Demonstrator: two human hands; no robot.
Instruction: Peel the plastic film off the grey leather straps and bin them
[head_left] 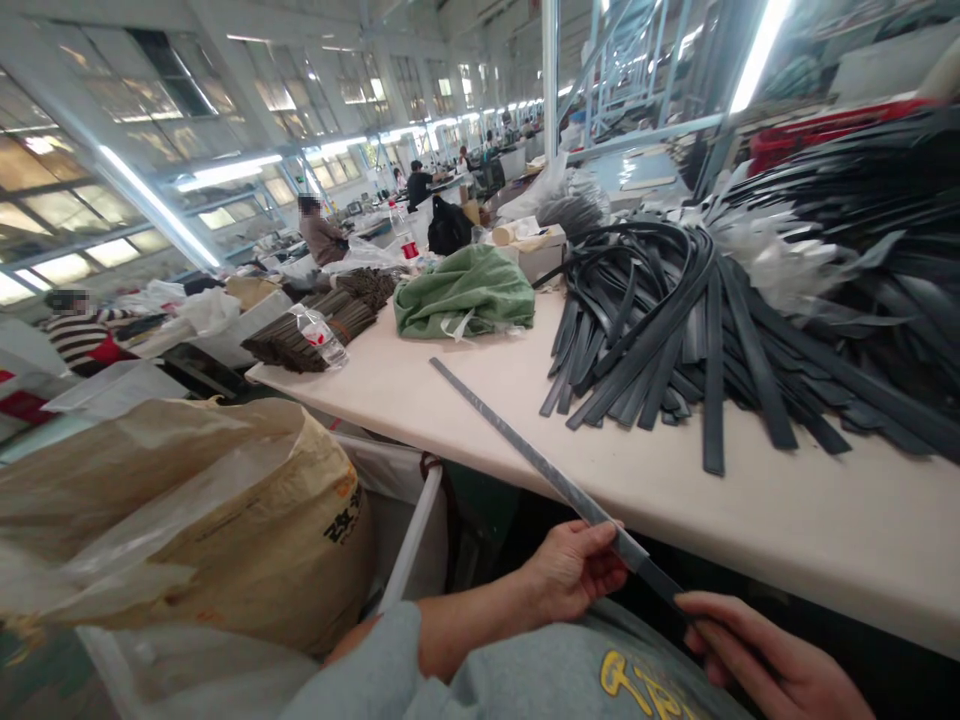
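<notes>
A long dark flat strap [664, 583] runs diagonally from my body out over the table edge. A greyish, translucent plastic sleeve [540, 462] appears to cover its far part, ending just beyond my left hand. My left hand [574, 570] is closed, its thumb pressed on top of the sleeved part near the sleeve's lower end. Closer to my body, my right hand [757, 650] pinches the bare dark part of the strap between thumb and fingers. Its near end is hidden by that hand. To the right lies a big pile of similar black straps [652, 310].
The pale table [480, 390] bears a green cloth bundle [465, 292], bundles of brown strips [319, 325] and a plastic bottle [321, 338]. At left stands a large open yellowish sack [300, 540], beside a white bar [412, 535]. Several people are farther back.
</notes>
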